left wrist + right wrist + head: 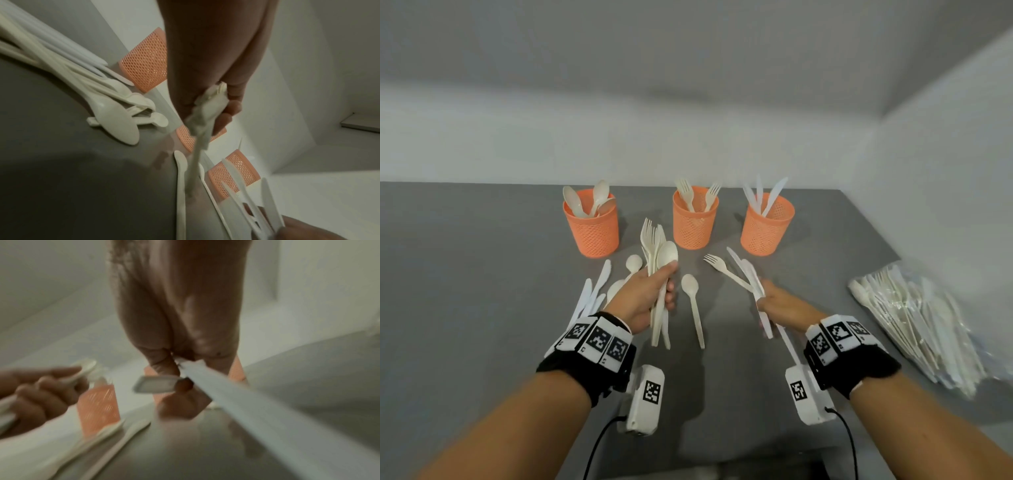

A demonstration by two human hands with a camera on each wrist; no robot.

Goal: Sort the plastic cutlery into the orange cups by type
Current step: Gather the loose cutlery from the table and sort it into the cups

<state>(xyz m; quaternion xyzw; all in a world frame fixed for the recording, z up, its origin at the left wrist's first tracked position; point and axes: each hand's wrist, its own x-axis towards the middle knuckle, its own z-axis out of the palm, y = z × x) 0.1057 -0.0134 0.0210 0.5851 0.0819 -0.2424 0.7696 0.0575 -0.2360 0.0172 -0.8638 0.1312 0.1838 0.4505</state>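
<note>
We see the head view evenly and softly lit, sharp at its centre; the arms throw soft shadows forward onto the grey table (465, 274); straight lines bow towards the edges; the left wrist view is dimmer, with a broad dark shadow low on the left; the right wrist view is heavily smeared by motion blur, edges stretched.

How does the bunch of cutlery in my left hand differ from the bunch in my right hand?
The left hand grips a bunch of forks with a spoon in front, heads pointing up toward the cups. The right hand holds a bunch of knives plus one fork, slanted up and to the left. The left bunch looks thicker and tightly stacked; the right bunch fans out. Both are pale plastic, mixed in type and not yet in any cup.
</note>
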